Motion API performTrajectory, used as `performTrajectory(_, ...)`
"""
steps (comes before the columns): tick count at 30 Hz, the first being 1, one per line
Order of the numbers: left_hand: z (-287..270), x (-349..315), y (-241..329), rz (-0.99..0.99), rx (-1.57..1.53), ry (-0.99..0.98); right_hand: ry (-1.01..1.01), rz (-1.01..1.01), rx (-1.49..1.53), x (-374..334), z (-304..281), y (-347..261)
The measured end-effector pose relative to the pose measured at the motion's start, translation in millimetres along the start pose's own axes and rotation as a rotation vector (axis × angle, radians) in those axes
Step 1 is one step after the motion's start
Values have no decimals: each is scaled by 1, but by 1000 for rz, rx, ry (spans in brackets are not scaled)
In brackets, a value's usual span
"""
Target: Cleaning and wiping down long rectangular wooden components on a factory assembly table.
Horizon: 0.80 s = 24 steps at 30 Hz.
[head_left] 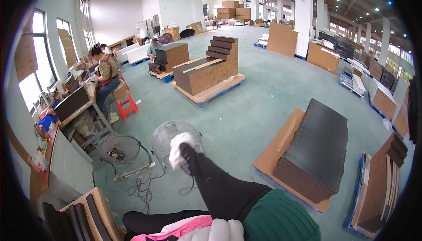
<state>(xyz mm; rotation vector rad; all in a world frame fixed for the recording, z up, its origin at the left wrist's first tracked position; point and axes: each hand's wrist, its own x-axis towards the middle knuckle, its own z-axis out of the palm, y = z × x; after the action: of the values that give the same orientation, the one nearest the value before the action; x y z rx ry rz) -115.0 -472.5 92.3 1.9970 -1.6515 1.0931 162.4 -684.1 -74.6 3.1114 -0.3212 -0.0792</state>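
My right arm, in a green ribbed sleeve and a black oversleeve, stretches forward and left. Its white-gloved right hand (179,149) overlaps the round wire cage of a floor fan (163,136). Blur hides how its fingers lie and whether they grip the fan. At the lower edge, my left hand (222,230), also in a pale glove, has its fingers curled together close to my body. Beside it lies pink and white cloth (184,228); anything inside that hand is hidden. A second floor fan (118,148) stands left of the first, with cables (143,190) tangled on the floor.
Dark panels (318,135) are stacked on cardboard to the right, and brown boards (211,72) on a pallet ahead. Another pallet load (380,192) stands far right. At the left, a person (105,69) works at a bench near a red stool (126,105). Dark-edged boards (88,214) rise lower left.
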Motion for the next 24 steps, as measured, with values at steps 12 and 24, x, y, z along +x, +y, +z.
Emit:
performTrajectory(12, 96, -33, 0, -569, -1220, -539, 78, 792, 229, -23, -61, 227)
performTrajectory(24, 84, -22, -52, 4, -1407, -189, 21, 610, 310, 2, -5, 97)
